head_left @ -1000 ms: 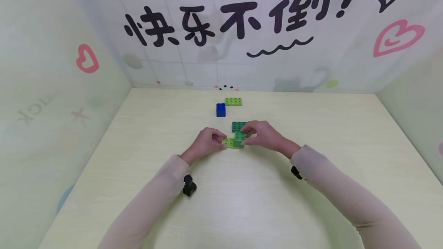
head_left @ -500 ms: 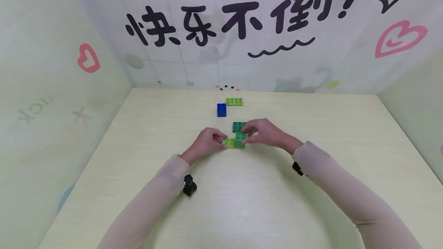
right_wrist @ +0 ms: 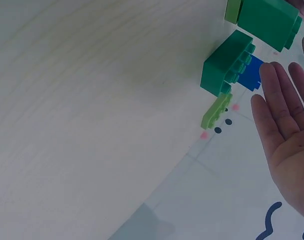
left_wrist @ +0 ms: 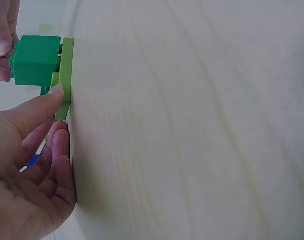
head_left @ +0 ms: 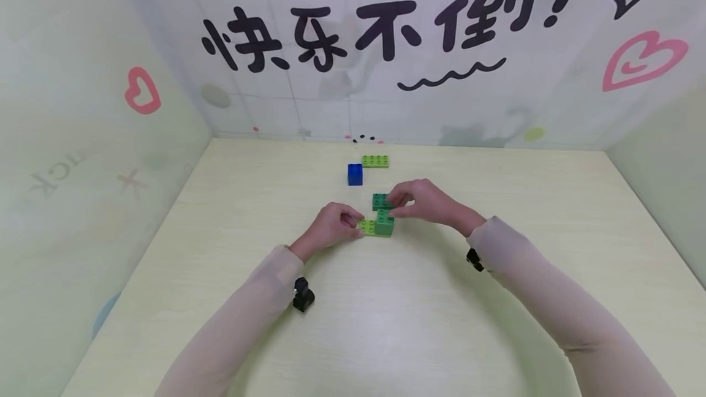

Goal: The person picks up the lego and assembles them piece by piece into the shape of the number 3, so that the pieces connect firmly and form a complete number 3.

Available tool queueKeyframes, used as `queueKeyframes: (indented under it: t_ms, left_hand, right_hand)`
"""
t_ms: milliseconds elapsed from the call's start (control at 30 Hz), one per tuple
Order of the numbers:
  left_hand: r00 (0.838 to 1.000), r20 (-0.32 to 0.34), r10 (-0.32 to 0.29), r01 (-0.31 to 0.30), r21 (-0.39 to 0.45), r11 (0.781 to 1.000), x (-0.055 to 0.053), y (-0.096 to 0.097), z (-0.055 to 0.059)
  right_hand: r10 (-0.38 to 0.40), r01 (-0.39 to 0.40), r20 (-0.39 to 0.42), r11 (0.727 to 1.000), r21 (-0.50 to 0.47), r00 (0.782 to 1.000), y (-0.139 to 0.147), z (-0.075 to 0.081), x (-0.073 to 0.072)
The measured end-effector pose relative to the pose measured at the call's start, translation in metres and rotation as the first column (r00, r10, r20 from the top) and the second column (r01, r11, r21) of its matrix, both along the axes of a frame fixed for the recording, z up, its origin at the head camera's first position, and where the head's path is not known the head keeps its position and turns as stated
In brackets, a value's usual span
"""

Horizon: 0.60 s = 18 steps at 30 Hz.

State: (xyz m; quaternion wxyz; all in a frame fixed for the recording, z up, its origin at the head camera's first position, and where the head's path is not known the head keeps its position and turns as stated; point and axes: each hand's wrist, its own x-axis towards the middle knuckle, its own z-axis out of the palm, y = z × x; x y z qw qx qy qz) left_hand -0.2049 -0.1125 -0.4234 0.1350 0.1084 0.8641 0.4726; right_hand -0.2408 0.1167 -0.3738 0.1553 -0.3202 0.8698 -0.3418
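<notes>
My left hand (head_left: 330, 226) pinches the left end of a flat lime building brick (head_left: 368, 226) on the table, thumb on its near side in the left wrist view. A taller green brick (head_left: 384, 223) sits upright on the right end of that lime brick; a strip of gap shows between the two at one side (left_wrist: 37, 60). Just above and right of the green brick is my right hand (head_left: 426, 202), its fingers extended and holding nothing in the right wrist view. Behind the stack lies a dark green brick (head_left: 380, 201), partly hidden by the right fingers.
Farther back on the wooden table (head_left: 265, 201) stand a blue brick (head_left: 355, 174) and a second lime brick (head_left: 375, 161). A printed fabric wall (head_left: 309, 109) rises behind the table, with side walls left and right.
My right hand has let go of the green brick and lifted slightly up and to the right. The left hand keeps its pinch on the lime brick.
</notes>
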Motion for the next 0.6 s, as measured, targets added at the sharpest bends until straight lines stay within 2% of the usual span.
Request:
queueKeyframes:
  t_ms: [133, 433, 600]
  left_hand:
    - [1.000, -0.005, -0.003, 0.003, 0.001, 1.000, 0.000, 0.000, 0.000]
    - [1.000, -0.006, -0.005, 0.005, 0.014, 1.000, 0.001, -0.001, 0.000]
    - [1.000, -0.001, 0.002, -0.002, 0.016, 1.000, 0.000, -0.001, -0.001]
  right_hand:
    - [-0.010, 0.009, -0.010, 1.000, -0.011, 1.000, 0.002, 0.000, -0.006]
    - [-0.094, 0.094, -0.009, 0.996, -0.005, 0.996, 0.009, -0.003, -0.020]
    - [-0.126, 0.126, 0.010, 0.992, -0.002, 0.992, 0.011, -0.006, -0.024]
